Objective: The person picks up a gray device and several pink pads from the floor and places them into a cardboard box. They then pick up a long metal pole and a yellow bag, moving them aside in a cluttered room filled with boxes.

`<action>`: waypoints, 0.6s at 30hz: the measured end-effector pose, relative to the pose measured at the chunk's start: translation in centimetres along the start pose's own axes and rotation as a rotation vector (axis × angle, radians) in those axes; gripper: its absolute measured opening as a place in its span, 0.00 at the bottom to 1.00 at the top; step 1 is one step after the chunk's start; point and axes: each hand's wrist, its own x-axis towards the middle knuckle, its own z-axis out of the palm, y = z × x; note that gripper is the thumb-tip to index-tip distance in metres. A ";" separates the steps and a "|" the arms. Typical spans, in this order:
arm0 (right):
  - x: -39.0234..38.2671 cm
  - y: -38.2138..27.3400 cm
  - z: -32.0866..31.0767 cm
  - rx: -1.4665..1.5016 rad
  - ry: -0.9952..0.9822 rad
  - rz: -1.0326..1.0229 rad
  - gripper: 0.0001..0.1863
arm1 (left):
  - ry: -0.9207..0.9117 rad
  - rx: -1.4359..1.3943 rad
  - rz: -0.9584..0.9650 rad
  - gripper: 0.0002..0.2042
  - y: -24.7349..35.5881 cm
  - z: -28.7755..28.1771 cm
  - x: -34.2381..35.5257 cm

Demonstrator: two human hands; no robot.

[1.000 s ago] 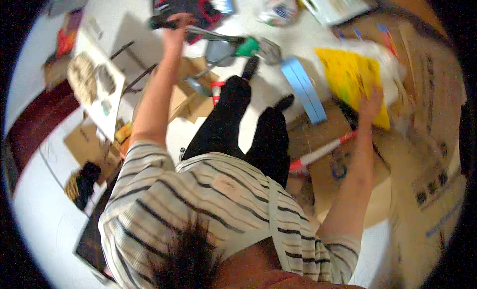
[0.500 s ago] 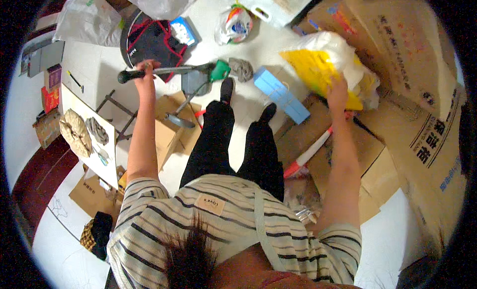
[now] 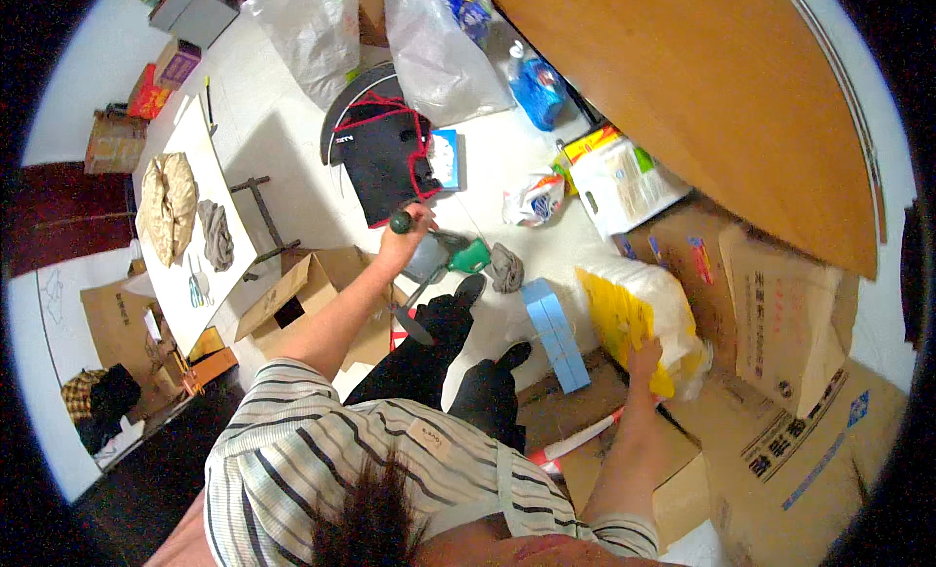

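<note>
My left hand [image 3: 408, 237] is closed around a long-handled tool with a round black grip end [image 3: 401, 222], which points up toward me. Below that hand, a flat grey oval piece [image 3: 411, 325] hangs on a thin rod beside my leg. A green piece [image 3: 470, 257] sits near my foot; whether it belongs to the tool, I cannot tell. My right hand [image 3: 643, 360] grips the lower edge of a yellow-and-white plastic bag [image 3: 624, 318], bulky with white contents. A grey cloth bundle [image 3: 506, 269] and a long light-blue box [image 3: 556, 335] lie between the hands.
Flattened cardboard [image 3: 790, 450] covers the right side. An open carton [image 3: 292, 304] stands at left, by a white table [image 3: 185, 309] with a beige cloth bundle [image 3: 168, 208]. Ahead are a black-and-red bag [image 3: 385, 167], plastic bags [image 3: 434, 60] and a wooden door [image 3: 712, 99].
The whole view has turned, bringing the wooden door in at upper right. The tool's grip end has swung from pointing left to pointing up toward me. My right hand still grips the bag.
</note>
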 end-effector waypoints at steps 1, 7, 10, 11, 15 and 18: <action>0.2 -0.3 0.1 -0.002 0.005 -0.022 0.24 | -0.012 0.013 0.013 0.04 -0.3 -0.3 -0.3; 0.9 0.5 0.9 -0.088 -0.012 -0.095 0.21 | -0.050 0.042 -0.033 0.05 2.4 -0.7 -0.5; 2.4 1.0 1.8 -0.137 0.029 -0.095 0.19 | -0.016 -0.029 -0.054 0.04 0.6 -1.2 -1.8; 2.9 0.8 2.1 -0.141 0.022 -0.122 0.18 | 0.005 -0.065 -0.016 0.04 0.2 -1.6 -2.4; 3.1 2.4 4.1 -0.152 -0.092 -0.289 0.15 | 0.088 0.040 -0.024 0.09 -1.1 -2.2 -4.9; 4.5 7.7 5.5 -0.205 -0.140 -0.339 0.13 | 0.147 0.049 -0.037 0.10 0.9 -0.6 -5.5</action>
